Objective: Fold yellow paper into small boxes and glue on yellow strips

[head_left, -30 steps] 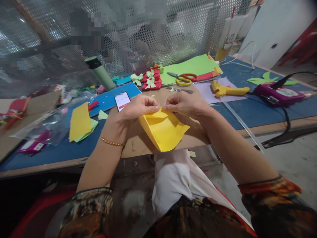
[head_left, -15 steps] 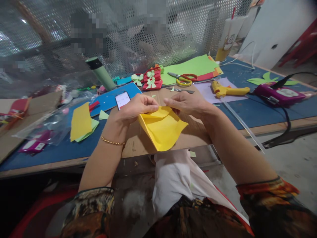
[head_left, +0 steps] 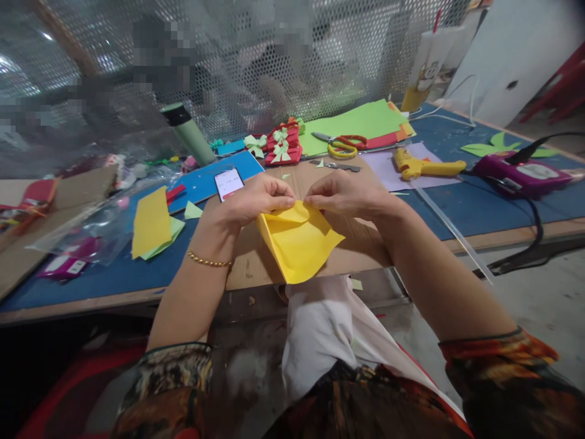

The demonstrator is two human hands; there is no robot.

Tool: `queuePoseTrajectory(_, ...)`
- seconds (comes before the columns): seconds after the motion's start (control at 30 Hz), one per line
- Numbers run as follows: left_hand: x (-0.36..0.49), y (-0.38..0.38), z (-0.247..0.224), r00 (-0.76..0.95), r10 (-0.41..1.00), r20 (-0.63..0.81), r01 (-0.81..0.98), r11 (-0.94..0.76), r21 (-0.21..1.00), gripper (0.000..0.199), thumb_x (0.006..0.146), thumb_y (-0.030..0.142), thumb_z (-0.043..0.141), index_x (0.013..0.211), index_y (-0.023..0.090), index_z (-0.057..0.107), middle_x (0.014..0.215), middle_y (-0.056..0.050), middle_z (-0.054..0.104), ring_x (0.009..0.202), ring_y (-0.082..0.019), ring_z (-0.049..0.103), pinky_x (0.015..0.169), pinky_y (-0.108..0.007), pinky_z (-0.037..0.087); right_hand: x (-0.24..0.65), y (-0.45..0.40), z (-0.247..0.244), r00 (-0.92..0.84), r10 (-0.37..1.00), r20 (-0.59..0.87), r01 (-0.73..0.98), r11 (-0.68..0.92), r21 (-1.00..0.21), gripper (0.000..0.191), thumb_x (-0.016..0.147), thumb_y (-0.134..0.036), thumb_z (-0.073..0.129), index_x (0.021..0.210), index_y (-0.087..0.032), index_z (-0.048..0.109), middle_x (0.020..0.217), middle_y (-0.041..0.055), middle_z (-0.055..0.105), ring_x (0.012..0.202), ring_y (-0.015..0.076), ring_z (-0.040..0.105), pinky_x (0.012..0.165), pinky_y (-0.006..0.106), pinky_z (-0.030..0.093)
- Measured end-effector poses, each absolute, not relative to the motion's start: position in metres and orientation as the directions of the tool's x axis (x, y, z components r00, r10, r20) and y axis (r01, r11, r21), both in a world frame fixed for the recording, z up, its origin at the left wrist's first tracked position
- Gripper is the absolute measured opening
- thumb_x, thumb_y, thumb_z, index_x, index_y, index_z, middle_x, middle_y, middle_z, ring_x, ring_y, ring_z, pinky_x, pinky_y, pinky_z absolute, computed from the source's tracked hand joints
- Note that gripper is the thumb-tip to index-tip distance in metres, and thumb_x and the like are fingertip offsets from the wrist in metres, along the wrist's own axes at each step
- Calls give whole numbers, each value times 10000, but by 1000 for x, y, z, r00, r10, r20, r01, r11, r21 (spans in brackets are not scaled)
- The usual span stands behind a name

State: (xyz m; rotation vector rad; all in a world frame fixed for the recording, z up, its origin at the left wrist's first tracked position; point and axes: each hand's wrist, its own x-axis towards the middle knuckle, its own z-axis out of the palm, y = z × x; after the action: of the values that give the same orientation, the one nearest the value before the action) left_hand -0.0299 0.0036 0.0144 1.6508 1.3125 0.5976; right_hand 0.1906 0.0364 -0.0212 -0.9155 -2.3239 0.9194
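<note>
Taking the brown cardboard (head_left: 249, 265) as my mark, I see a purple-and-white device (head_left: 68, 262) well off to its left on the blue counter (head_left: 114, 283), partly under clear plastic. Nearer the cardboard's left side lies a yellow slip (head_left: 150, 222) over a pale green one, and a phone (head_left: 230, 183) sits lit by its far left corner.

Over the cardboard's middle, the left hand (head_left: 256, 198) has its grip closed on the top edge of a yellow paper (head_left: 301, 247), thumb against fingers. The paper hangs toward the person, a crease down its left side and a small flap folded along the top. The right hand (head_left: 345, 194) pinches that same edge just beside the left fingertips, its grip closed too.

The step in hand looks like gathering or folding the top edge. Pressing that fold further calls for a firm left pinch and light, even work from the right fingertips, so the thin sheet doesn't crumple or slip askew.

Beyond the cardboard's far edge are a red bundle with green bows (head_left: 287, 150) and, further right, red and yellow scissors (head_left: 345, 146). Right of the cardboard, a yellow glue gun (head_left: 427, 167) rests partly on a lilac sheet (head_left: 382, 174), with a purple box (head_left: 518, 174) past it.
</note>
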Motion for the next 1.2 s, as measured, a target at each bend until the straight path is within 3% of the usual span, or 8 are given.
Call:
queuePoseTrajectory(0.2, -32, 5, 12, 351, 926, -139, 533, -75, 843, 74, 756, 191, 806, 736, 133, 765, 672, 4, 699, 595, -78, 578, 545, -177, 418, 186, 33, -22, -720, 672, 173, 420, 621, -661, 326, 914, -244, 597, 598, -191, 533, 584, -49, 389, 597, 97, 367, 594, 301, 237)
queuePoseTrajectory(0.37, -35, 3, 15, 333, 921, -201, 495, 11, 869, 214, 746, 310, 903, 769, 146, 768, 774, -21, 765, 679, -111, 654, 627, -216, 505, 189, 32, -20, -679, 691, 249, 436, 651, -621, 302, 911, -219, 591, 616, -193, 530, 587, -43, 399, 617, 106, 366, 615, 308, 245)
queuePoseTrajectory(0.53, -41, 5, 16, 342, 915, -217, 486, 26, 874, 258, 678, 350, 959, 711, 160, 788, 735, -24, 768, 651, -110, 645, 590, -200, 491, 191, 33, -18, -667, 690, 281, 444, 671, -593, 339, 905, -244, 620, 590, -207, 501, 554, -36, 390, 612, 117, 370, 610, 316, 250)
queuePoseTrajectory(0.73, -41, 7, 15, 357, 911, -208, 435, 35, 900, 303, 617, 358, 1002, 698, 159, 789, 738, -32, 783, 649, -116, 670, 601, -194, 524, 190, 30, -18, -673, 679, 291, 399, 666, -631, 292, 901, -202, 609, 614, -198, 559, 572, -36, 407, 619, 117, 376, 618, 318, 263)
queuePoseTrajectory(0.87, -40, 8, 13, 334, 902, -275, 431, 114, 895, 319, 642, 373, 1021, 760, 159, 817, 788, -51, 813, 670, -138, 712, 629, -222, 564, 186, 26, -19, -650, 689, 321, 381, 661, -647, 308, 915, -186, 606, 612, -188, 552, 588, -38, 433, 617, 106, 392, 624, 313, 263)
queuePoseTrajectory(1.2, -34, 4, 18, 299, 917, -263, 470, 99, 877, 348, 687, 360, 1023, 623, 157, 749, 643, -31, 720, 556, -115, 644, 542, -215, 479, 181, 25, -21, -659, 695, 288, 365, 630, -685, 382, 945, -230, 655, 586, -178, 536, 577, -41, 410, 610, 93, 364, 600, 306, 238)
